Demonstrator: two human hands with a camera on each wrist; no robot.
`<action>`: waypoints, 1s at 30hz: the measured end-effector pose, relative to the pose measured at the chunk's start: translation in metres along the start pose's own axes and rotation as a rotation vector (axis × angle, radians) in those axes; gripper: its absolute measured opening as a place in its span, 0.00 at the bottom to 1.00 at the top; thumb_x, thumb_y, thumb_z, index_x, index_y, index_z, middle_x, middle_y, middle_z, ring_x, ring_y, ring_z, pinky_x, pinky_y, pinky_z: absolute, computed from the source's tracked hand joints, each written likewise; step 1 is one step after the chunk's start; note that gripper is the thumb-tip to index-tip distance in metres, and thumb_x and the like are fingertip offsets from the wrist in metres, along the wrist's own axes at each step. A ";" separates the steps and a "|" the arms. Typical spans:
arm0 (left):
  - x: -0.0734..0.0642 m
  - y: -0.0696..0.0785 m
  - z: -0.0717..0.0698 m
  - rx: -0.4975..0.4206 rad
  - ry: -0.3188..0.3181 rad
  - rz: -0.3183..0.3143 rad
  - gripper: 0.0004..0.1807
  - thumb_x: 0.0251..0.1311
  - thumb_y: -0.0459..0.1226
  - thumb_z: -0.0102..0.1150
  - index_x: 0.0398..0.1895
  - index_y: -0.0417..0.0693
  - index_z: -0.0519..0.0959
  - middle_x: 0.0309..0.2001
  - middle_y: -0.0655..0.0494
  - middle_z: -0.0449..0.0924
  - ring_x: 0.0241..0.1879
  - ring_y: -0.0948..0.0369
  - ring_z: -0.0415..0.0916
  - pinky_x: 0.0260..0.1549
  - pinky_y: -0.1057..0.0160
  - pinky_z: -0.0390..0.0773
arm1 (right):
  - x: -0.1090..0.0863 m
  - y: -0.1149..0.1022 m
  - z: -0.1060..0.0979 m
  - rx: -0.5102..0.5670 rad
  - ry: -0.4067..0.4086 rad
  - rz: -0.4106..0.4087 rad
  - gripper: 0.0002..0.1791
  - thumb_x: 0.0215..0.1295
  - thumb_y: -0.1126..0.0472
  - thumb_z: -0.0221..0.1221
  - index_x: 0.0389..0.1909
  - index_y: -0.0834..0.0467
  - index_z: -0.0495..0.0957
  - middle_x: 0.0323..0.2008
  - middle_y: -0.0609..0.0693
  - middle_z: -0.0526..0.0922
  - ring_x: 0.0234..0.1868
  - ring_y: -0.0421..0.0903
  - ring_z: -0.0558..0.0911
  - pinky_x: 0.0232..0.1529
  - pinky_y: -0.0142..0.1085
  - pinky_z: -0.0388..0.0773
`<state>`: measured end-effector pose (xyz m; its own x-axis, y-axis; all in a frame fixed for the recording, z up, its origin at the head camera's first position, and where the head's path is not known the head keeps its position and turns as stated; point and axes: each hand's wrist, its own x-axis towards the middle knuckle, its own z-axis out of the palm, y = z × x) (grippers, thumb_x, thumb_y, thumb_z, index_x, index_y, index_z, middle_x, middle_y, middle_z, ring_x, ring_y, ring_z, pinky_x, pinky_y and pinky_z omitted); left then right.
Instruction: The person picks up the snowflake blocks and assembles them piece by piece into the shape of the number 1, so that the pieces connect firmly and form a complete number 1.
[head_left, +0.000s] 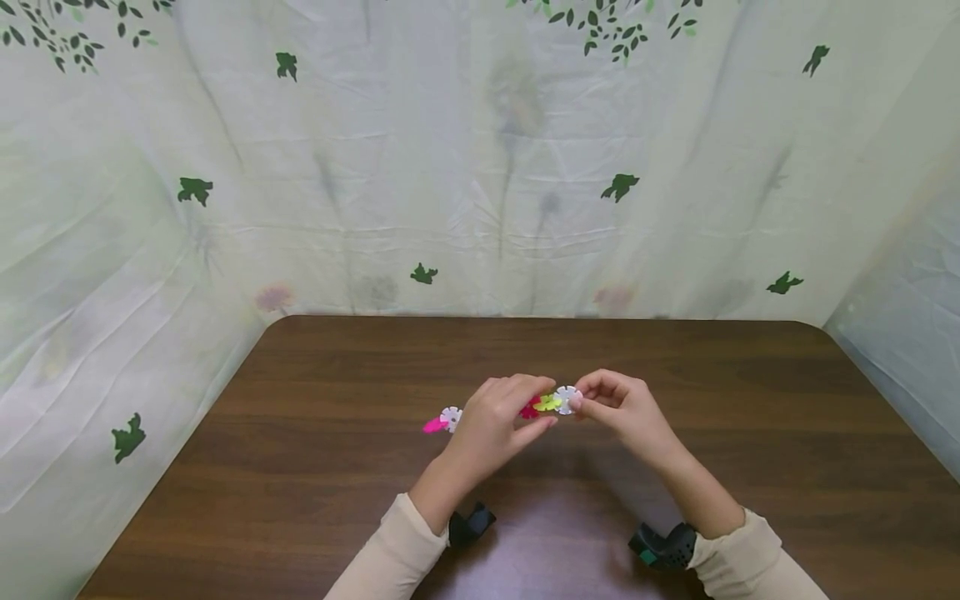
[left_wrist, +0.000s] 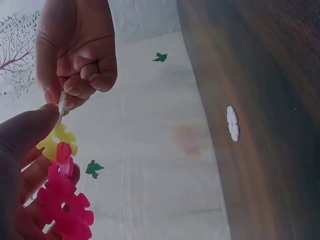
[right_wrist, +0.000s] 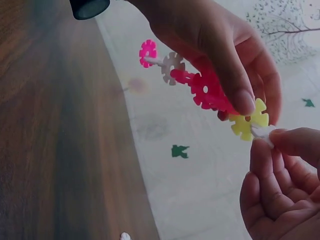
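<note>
A chain of flower-shaped interlocking plastic discs runs between my hands above the table. My left hand (head_left: 491,421) grips its middle, thumb on one side and fingers on the other, partly hiding the red-pink discs (right_wrist: 206,90). Beyond that hand the far end shows a white disc (head_left: 451,418) and a bright pink disc (head_left: 434,426). A yellow disc (right_wrist: 245,122) sits at the other end, joined to or touching a white disc (head_left: 566,400). My right hand (head_left: 622,412) pinches this white disc between thumb and fingertips.
A loose white disc (left_wrist: 233,123) lies on the brown wooden table (head_left: 337,500). Around the table hangs a pale curtain (head_left: 450,167) with green bird and leaf prints. Dark wrist devices sit at both wrists, one being the right wrist camera (head_left: 663,546).
</note>
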<state>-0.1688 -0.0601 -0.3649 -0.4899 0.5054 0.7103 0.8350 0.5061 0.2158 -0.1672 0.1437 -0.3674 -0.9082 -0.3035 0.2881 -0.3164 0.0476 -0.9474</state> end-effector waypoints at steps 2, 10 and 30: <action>0.000 0.001 0.001 0.005 0.004 0.005 0.22 0.44 0.40 0.69 0.45 0.44 0.77 0.41 0.57 0.78 0.40 0.65 0.74 0.40 0.68 0.70 | 0.000 0.000 0.001 0.024 -0.008 0.016 0.09 0.56 0.70 0.59 0.34 0.72 0.73 0.27 0.56 0.77 0.27 0.53 0.79 0.34 0.40 0.78; -0.001 0.001 0.003 0.017 0.029 0.020 0.22 0.45 0.40 0.69 0.45 0.45 0.77 0.38 0.58 0.77 0.38 0.64 0.73 0.38 0.69 0.71 | 0.000 0.000 0.007 0.086 -0.014 0.067 0.10 0.56 0.70 0.58 0.33 0.74 0.72 0.27 0.53 0.77 0.26 0.49 0.79 0.35 0.41 0.77; -0.003 -0.003 0.001 0.018 0.026 -0.012 0.20 0.43 0.38 0.70 0.43 0.45 0.79 0.35 0.57 0.77 0.33 0.62 0.72 0.35 0.69 0.71 | -0.001 0.004 0.006 0.000 -0.006 -0.038 0.13 0.55 0.70 0.60 0.42 0.68 0.73 0.36 0.59 0.77 0.35 0.46 0.79 0.36 0.40 0.77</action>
<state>-0.1700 -0.0626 -0.3683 -0.4930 0.4813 0.7248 0.8245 0.5244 0.2126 -0.1658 0.1385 -0.3720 -0.8941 -0.3105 0.3227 -0.3503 0.0359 -0.9359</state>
